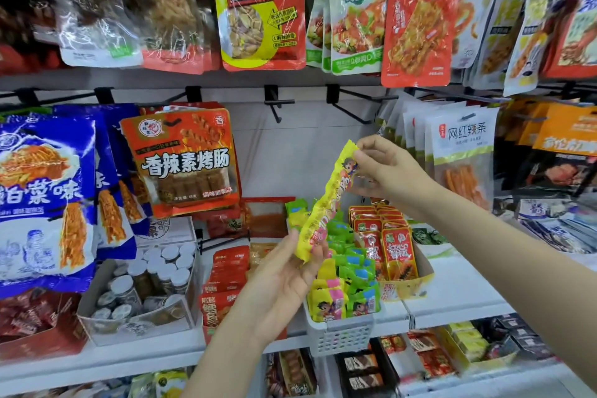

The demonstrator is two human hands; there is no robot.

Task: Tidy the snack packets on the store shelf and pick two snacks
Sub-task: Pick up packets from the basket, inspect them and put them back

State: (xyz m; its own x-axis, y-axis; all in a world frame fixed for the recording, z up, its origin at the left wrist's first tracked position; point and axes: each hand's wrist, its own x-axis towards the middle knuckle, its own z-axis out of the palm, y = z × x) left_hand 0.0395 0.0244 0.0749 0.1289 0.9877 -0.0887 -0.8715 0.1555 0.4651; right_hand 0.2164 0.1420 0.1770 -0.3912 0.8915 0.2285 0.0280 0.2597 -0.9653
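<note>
A long yellow snack packet (pixel 326 200) with pink lettering is held up slanted in front of the shelf. My right hand (pixel 387 171) pinches its top end. My left hand (pixel 284 275) holds its bottom end between thumb and fingers. Below it a white slotted basket (pixel 339 334) holds several small yellow, pink and green packets (pixel 342 297). To the right of them, red packets (pixel 389 242) stand in a yellow cardboard tray.
Large snack bags hang on hooks above: orange-red (pixel 184 158), blue (pixel 45 200), white (pixel 458 152). Two bare black hooks (pixel 349 103) jut out above my hands. A box of small jars (pixel 145 281) sits left on the white shelf (pixel 452 294). More snacks lie on the lower shelf.
</note>
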